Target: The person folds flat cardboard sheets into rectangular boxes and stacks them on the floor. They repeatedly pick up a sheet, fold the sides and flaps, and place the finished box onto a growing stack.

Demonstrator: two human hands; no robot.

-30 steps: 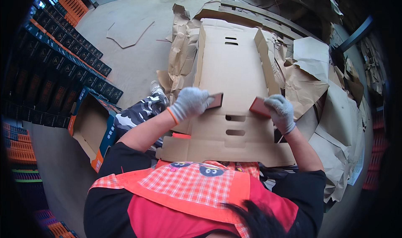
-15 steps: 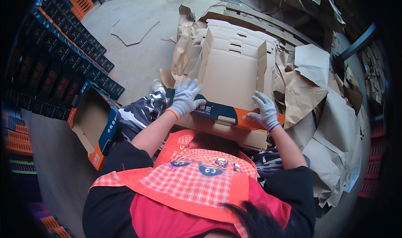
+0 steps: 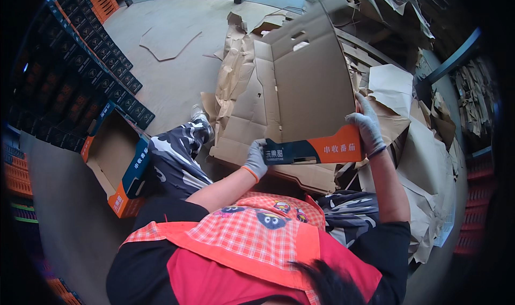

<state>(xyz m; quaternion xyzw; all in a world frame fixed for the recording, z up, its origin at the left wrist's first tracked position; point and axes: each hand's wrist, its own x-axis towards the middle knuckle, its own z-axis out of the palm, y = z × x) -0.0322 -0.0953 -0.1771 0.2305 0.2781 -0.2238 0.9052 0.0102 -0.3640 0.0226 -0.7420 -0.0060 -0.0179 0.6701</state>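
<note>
Tilted up since a moment ago, the box (image 3: pixel 311 85) extends beyond my left hand (image 3: pixel 257 159), which grasps its near left corner, and my right hand (image 3: pixel 368 130), gripping the near right.

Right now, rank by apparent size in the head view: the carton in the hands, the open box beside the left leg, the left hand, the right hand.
Largest to smallest:
1. Held carton
2. Open box
3. Left hand and right hand: too alike to rank

The grey floor (image 3: pixel 177 85) bears an open box (image 3: pixel 111 153) and a bent strip (image 3: pixel 167 59).
</note>
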